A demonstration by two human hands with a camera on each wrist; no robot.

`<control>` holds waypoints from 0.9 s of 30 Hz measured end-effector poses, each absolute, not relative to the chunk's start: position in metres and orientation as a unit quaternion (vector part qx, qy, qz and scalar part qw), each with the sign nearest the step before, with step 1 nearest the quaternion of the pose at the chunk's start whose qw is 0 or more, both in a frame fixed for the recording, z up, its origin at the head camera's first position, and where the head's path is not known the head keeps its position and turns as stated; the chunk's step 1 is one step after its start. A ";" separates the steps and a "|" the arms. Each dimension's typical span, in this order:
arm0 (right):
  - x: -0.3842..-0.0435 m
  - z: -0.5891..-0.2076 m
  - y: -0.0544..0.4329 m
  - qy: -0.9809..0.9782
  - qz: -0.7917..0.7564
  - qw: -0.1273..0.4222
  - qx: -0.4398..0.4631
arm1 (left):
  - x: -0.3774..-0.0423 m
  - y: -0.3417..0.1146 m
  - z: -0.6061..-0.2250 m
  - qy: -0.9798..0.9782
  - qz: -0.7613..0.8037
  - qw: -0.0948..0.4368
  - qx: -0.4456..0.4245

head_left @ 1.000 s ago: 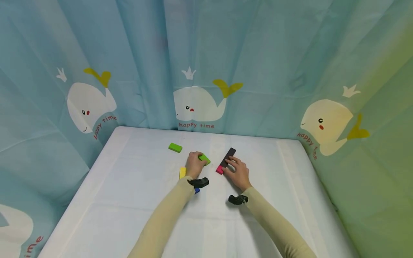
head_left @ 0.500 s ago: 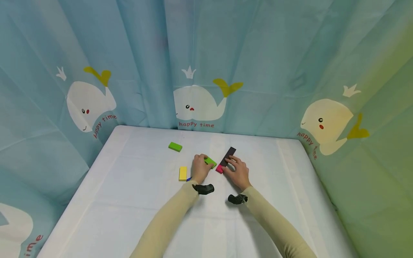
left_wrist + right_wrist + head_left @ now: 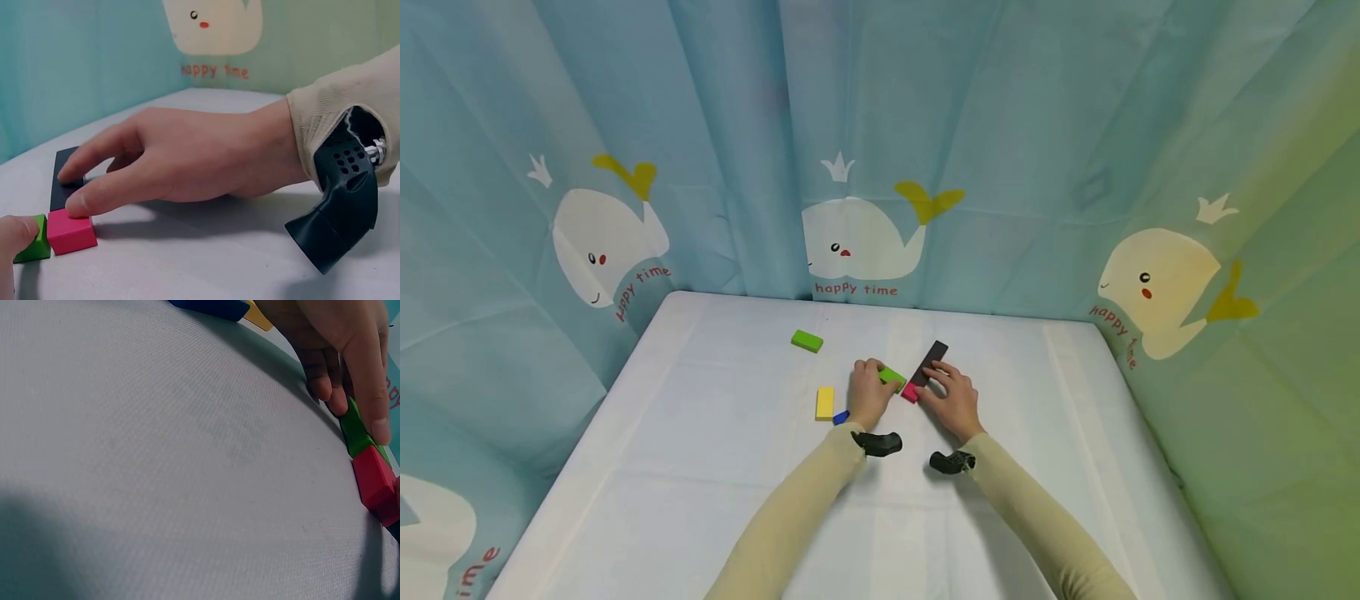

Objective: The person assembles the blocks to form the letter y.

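My left hand (image 3: 869, 393) pinches a green block (image 3: 889, 377) lying on the table, its thumb near the end by a small pink block (image 3: 910, 392). In the right wrist view, the green block (image 3: 357, 434) meets the pink block (image 3: 375, 481) at a corner or edge. A long black block (image 3: 929, 363) runs away from the pink one, end to end with it. My right hand (image 3: 953, 402) rests over both: in the left wrist view its thumb touches the pink block (image 3: 72, 231) and a fingertip presses on the black block (image 3: 67, 178).
A second green block (image 3: 807, 341) lies farther back on the white table (image 3: 700, 467). Left of my left hand are a yellow block (image 3: 825, 403) and a blue block (image 3: 841, 417), partly covered by the hand. A whale-print curtain (image 3: 865, 100) surrounds the table.
My left hand has slid the green block right and slightly nearer, up against the pink block. More of the yellow block shows now. The right hand has stayed in place.
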State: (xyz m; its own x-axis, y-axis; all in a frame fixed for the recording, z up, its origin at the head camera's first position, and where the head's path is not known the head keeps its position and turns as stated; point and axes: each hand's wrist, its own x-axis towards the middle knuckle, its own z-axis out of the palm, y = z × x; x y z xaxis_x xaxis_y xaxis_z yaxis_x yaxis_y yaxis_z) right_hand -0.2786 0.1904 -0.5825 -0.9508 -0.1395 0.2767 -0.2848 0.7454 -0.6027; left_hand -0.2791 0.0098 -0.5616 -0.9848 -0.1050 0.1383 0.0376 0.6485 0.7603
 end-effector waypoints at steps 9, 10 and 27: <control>-0.277 -0.580 0.190 -0.928 0.341 0.101 0.113 | -0.279 0.012 -0.563 -0.916 -0.395 0.076 0.015; -0.277 -0.580 0.189 -0.928 0.340 0.101 0.112 | -0.280 0.013 -0.563 -0.915 -0.396 0.076 0.015; -0.275 -0.580 0.189 -0.926 0.341 0.113 0.118 | -0.278 0.015 -0.564 -0.907 -0.412 0.085 0.030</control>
State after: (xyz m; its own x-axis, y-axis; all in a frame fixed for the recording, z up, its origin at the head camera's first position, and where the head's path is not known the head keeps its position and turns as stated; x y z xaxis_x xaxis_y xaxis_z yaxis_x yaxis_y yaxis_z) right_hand -0.2753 0.1895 -0.5799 -0.9462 -0.1417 0.2908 -0.2965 0.7393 -0.6046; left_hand -0.2782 0.0147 -0.5643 -0.9838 -0.1243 0.1296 0.0158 0.6587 0.7522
